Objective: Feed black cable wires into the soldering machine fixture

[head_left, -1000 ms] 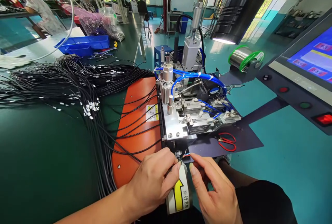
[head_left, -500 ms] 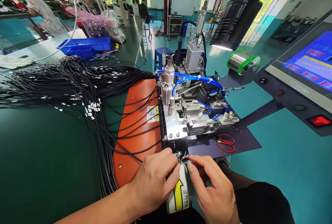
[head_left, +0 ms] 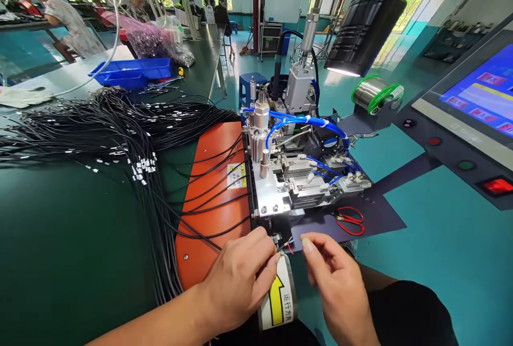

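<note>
My left hand [head_left: 248, 274] is closed on the end of a black cable [head_left: 282, 247], pinched between thumb and fingers. Thin coloured wires [head_left: 290, 243], red, blue and white among them, fan out from the stripped end, with the red one bent downward. A short gap to the right of these wires is my right hand [head_left: 334, 276], its thumb and index fingertips pressed together and nothing showing between them. Below the cable end is a white guide cover with a yellow arrow [head_left: 276, 303], partly hidden by my left hand.
Ahead stands a metal machine [head_left: 300, 185] with blue air tubes. Several black cables cross its orange cover [head_left: 216, 159] from a bundle [head_left: 148, 191] on the left. Red-handled scissors [head_left: 350, 220], a solder wire spool [head_left: 372, 94], a lamp [head_left: 363, 33] and a screen [head_left: 481, 94] are rightward.
My right hand has moved off the coloured wires, to the right. The red wire now bends down, apart from the others. My left hand keeps its place on the cable.
</note>
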Demonstrator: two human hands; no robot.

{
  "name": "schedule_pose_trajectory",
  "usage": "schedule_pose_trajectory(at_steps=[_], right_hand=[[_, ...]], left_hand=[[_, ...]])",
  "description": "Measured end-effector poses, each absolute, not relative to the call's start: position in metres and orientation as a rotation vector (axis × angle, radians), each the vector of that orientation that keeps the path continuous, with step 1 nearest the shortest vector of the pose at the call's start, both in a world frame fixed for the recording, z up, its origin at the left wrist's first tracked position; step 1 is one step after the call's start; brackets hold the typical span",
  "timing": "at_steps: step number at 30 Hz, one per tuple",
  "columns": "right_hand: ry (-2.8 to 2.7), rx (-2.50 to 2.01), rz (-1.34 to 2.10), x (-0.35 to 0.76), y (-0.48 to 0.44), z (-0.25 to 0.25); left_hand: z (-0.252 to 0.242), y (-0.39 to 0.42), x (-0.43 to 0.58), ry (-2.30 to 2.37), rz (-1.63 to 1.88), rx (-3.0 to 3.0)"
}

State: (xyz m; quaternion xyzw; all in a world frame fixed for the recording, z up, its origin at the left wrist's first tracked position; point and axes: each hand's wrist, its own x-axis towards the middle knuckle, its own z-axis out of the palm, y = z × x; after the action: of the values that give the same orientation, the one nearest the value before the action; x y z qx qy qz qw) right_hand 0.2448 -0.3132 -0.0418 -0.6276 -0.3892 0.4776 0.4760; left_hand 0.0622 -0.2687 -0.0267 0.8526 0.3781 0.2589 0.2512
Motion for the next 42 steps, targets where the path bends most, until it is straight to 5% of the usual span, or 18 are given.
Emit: schedule_pose_trajectory(at_steps=[7,42], right_hand=[[-0.591,-1.189,1.742,0.246,-0.306,-0.035],[-0.779,-1.364,1.475,0.238,-0.303,-0.03]], left_hand=[[-0.024,-0.268,0.062,1.004,0.679,2.303],[-0.026,-0.268,0.062,1.034,0.726,2.299]])
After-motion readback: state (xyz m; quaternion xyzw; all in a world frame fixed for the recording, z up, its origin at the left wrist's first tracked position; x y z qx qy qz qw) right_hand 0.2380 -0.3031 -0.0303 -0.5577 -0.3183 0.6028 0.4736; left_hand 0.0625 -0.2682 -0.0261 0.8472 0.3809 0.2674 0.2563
